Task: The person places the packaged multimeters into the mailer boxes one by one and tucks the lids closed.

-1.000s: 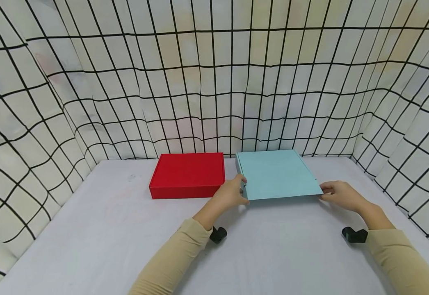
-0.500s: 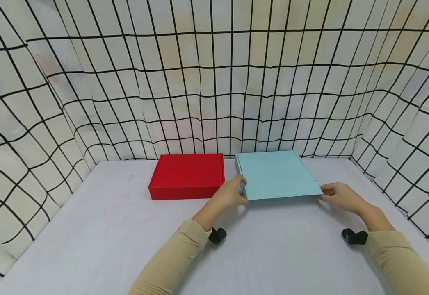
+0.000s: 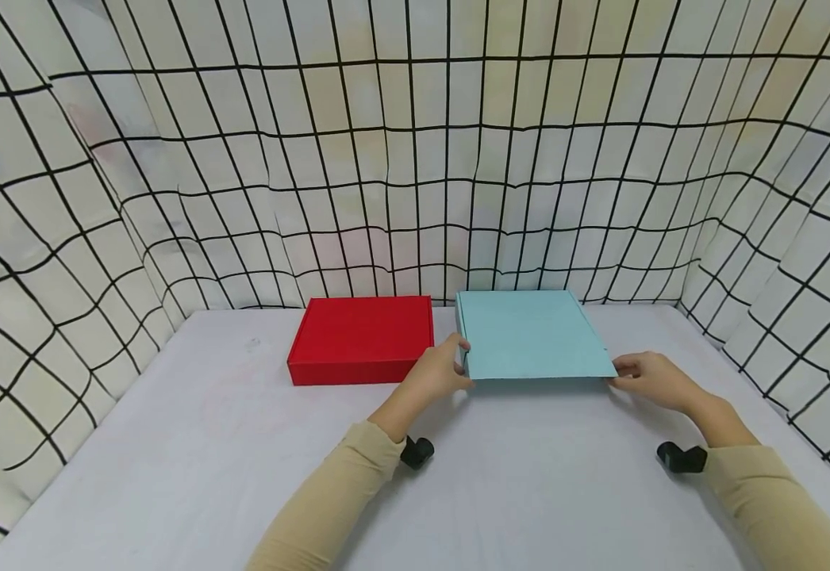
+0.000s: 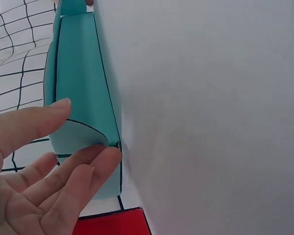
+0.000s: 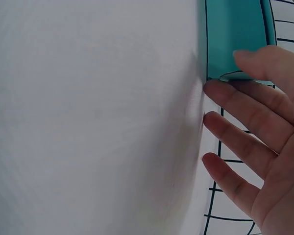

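A light blue cardboard box (image 3: 532, 333) lies at the back of the table, its lid edge jutting toward me. At its front left corner my left hand (image 3: 438, 371) holds the side; in the left wrist view a curved corner flap (image 4: 81, 136) sits between thumb and fingers. My right hand (image 3: 656, 381) is at the front right corner. In the right wrist view its thumb and first fingers close around a small flap (image 5: 237, 76), while the other fingers are spread. Under the lid edge, the teal front (image 4: 81, 63) of the box shows in both wrist views.
A red box (image 3: 361, 339), closed, lies just left of the blue one, close to my left hand. White cloth (image 3: 194, 460) covers the table. Walls of white fabric with a black grid (image 3: 415, 159) rise behind and at both sides. Black devices (image 3: 682, 457) sit under my wrists.
The front edge of the blue lid has gone from slanted to nearly level and drawn slightly back. Both hands have shifted a little to the left with it. The red box stays put.
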`<action>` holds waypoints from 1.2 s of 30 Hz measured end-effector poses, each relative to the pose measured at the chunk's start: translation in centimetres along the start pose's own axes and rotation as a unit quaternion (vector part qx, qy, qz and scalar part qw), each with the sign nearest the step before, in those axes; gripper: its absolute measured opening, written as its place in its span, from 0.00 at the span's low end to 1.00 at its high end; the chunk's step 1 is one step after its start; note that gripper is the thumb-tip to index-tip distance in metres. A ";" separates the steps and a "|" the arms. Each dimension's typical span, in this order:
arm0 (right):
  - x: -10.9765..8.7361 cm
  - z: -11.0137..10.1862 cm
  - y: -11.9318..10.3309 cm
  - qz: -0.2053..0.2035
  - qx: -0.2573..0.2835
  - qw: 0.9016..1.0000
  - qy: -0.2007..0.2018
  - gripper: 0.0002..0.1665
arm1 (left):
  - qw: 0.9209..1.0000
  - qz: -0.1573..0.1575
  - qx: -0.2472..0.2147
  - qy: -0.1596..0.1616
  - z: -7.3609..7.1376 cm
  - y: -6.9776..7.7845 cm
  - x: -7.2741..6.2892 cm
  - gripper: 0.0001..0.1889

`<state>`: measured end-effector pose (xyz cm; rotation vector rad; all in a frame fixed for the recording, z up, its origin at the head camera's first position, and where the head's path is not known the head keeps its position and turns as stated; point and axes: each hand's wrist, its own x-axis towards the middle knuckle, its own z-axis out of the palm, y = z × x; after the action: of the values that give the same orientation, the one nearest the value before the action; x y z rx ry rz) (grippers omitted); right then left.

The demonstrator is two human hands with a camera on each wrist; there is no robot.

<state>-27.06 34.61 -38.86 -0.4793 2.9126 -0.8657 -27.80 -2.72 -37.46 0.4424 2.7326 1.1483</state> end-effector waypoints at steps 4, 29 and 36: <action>0.0 0.0 -0.1 0.001 0.000 1.000 0.002 0.24 | 1.000 -0.002 -0.004 0.000 -0.1 -0.2 0.4 0.33; 0.2 0.5 0.1 0.038 0.033 0.998 0.022 0.28 | 0.998 -0.003 -0.053 -0.014 -0.2 -0.6 0.2 0.32; 0.7 0.2 0.2 0.036 0.042 0.998 0.010 0.26 | 0.999 -0.009 -0.051 -0.010 -0.1 -0.5 0.3 0.31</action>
<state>-27.71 34.46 -39.15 -0.3584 2.8776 -0.9827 -28.17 -3.00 -37.75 0.4118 2.6413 1.2635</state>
